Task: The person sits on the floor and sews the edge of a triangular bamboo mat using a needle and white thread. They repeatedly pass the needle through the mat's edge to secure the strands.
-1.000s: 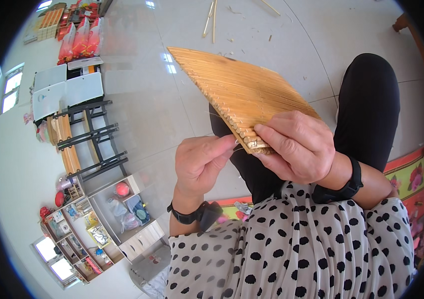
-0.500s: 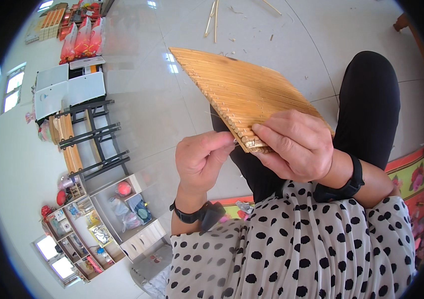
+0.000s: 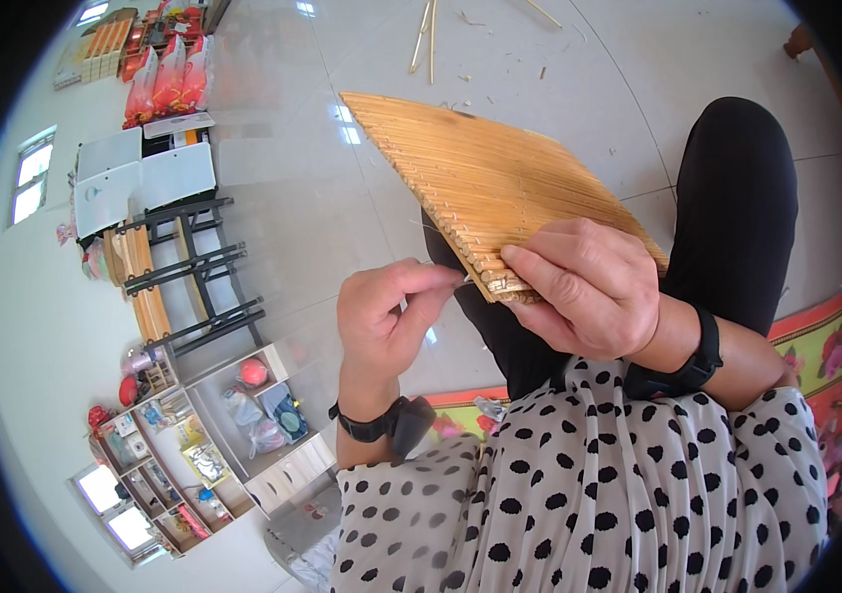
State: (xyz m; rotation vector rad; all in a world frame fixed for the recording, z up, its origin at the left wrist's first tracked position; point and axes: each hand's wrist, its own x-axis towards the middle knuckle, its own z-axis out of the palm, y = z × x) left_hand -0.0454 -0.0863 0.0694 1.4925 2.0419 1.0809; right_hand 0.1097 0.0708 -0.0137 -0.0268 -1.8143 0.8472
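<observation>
A flat panel of thin golden stalks [image 3: 500,178], stitched side by side with pale thread, slants over my lap. My right hand [image 3: 594,287] clamps its near corner, thumb underneath and fingers on top, where the cut stalk ends show. Just left of that corner, my left hand [image 3: 381,311] is closed in a pinch of thumb and forefinger. From the pinch a thin needle-like piece reaches to the panel's edge; its exact kind is too small to tell. A fine loose thread [image 3: 423,226] sticks out from the panel's left edge.
Loose stalks [image 3: 432,44] and scraps lie on the tiled floor [image 3: 342,237] beyond the panel. To the left stand a shelf unit [image 3: 258,474], dark metal frames [image 3: 193,272] and red-and-white bags [image 3: 169,79]. My bent knee [image 3: 737,178] rises at the right, beside a floral cloth [image 3: 816,356].
My left hand has drawn slightly left, away from the panel's corner, with its pinch still closed. The right hand and panel stay nearly in place.
</observation>
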